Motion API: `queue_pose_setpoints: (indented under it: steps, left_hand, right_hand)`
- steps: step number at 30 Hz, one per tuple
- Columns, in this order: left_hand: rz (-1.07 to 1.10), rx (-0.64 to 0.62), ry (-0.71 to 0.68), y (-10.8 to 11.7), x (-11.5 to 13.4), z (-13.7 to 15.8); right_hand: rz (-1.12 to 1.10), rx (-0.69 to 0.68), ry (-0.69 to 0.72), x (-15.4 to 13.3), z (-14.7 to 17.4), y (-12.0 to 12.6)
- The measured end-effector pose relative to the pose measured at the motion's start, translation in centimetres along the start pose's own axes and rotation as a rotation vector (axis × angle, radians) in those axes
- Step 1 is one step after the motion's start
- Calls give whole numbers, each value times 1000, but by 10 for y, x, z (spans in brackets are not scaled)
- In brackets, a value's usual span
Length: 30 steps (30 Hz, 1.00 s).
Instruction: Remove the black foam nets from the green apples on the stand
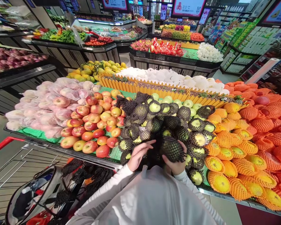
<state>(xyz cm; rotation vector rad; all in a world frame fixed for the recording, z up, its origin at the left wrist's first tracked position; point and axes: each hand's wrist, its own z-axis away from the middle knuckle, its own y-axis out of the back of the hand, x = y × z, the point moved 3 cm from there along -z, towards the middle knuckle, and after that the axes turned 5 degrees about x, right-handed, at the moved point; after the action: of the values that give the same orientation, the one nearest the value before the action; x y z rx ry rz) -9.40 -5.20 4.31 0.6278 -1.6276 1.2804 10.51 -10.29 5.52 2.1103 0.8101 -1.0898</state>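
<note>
Head view: right grip (175, 163) grasps a black-netted green apple (171, 148), just right of the empty, spread left grip (138, 153).

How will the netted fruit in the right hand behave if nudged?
The netted fruit would probably roll, since it looks rounded. Its dark mesh likely flexes, given the loose, ragged edge. The open weave may also add some grip for the right hand.
</note>
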Motion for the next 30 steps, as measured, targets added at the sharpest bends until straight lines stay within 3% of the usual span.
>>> queue_pose_setpoints:
  steps: [2,4,7,10,17,20,24,26,30]
  left_hand:
    - [1,80,-36,11,11,-4]
    - [4,140,-44,23,18,-6]
    - [-22,197,-23,33,18,-6]
    - [-35,208,-13,29,14,-5]
    - [-110,159,-22,21,5,-3]
    - [-123,169,11,30,1,-4]
    - [-104,195,35,37,-3,-8]
    - [-100,201,52,37,-4,-10]
    - [-95,203,79,36,-7,-15]
  right_hand:
    - [95,126,-23,-1,-15,8]
    - [138,94,4,-3,-29,9]
    - [229,-245,153,-10,-41,-6]
    - [457,-611,218,-15,-41,-33]
    - [915,-1045,221,6,-33,-87]
    - [897,-1067,237,18,-30,-90]
    - [677,-1018,237,22,-37,-72]
    - [551,-883,255,21,-54,-54]
    - [483,-473,271,31,-108,-9]
